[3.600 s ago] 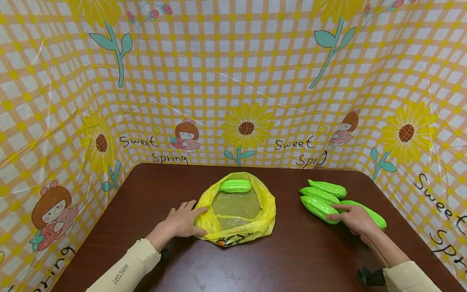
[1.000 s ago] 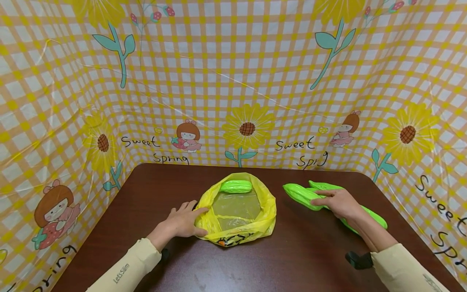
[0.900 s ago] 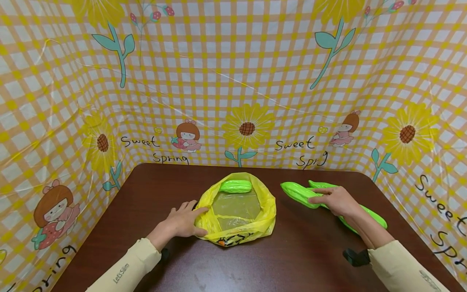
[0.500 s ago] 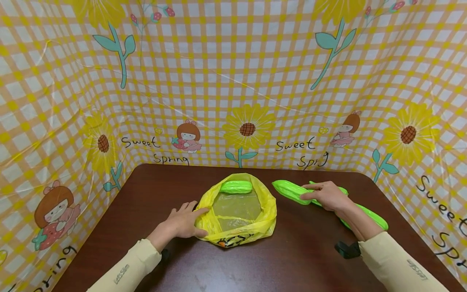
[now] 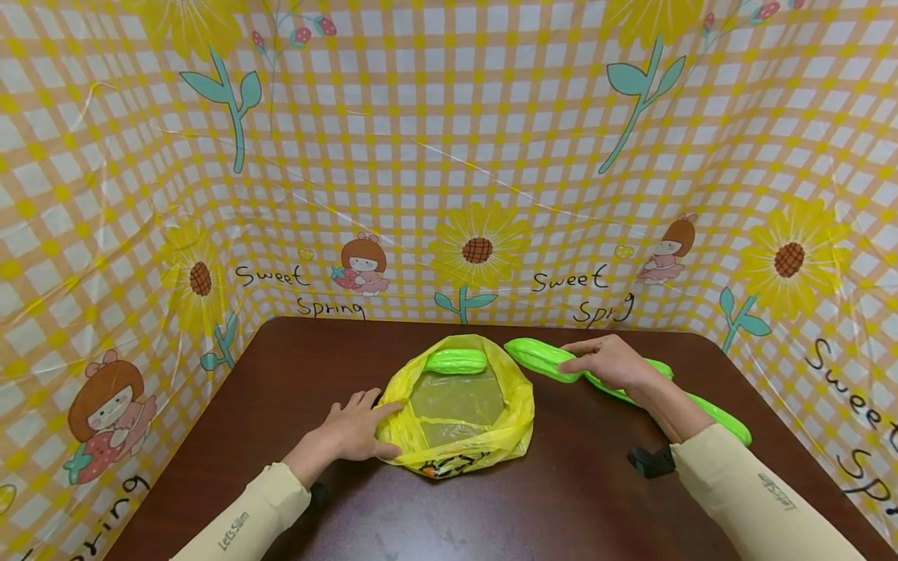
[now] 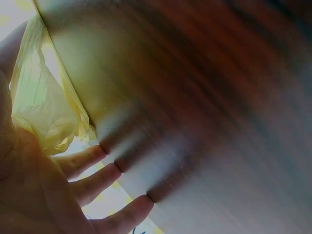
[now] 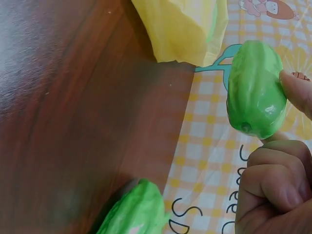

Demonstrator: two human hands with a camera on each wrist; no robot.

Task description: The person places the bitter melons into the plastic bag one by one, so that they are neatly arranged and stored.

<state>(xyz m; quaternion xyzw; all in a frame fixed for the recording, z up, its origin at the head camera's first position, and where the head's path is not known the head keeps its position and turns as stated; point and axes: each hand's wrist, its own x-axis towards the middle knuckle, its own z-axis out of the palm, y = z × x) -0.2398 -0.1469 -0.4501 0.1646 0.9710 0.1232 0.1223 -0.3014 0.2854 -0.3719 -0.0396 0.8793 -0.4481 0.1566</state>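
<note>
My right hand [image 5: 617,365] pinches a bright green, ribbed bitter melon [image 5: 536,358] between thumb and fingers, with its tip close to the right rim of the yellow plastic bag [image 5: 515,428]. In the right wrist view that melon [image 7: 256,90] is seen end-on, held off the table. The bag stands with its mouth wide, and one bitter melon [image 5: 457,361] lies inside at the back. My left hand [image 5: 351,430] is at the bag's left side, index finger and thumb against the plastic. Its other fingers [image 6: 97,185] are straight, their tips on the table.
More bitter melons [image 5: 726,421] lie on the right side of the dark brown table [image 5: 435,522], partly hidden by my right arm. A checked cloth [image 5: 393,156] with sunflowers hangs around the table's back and sides.
My right hand has taken a bitter melon from the group on the right and carried it leftward to beside the bag. The left hand and bag have stayed in place.
</note>
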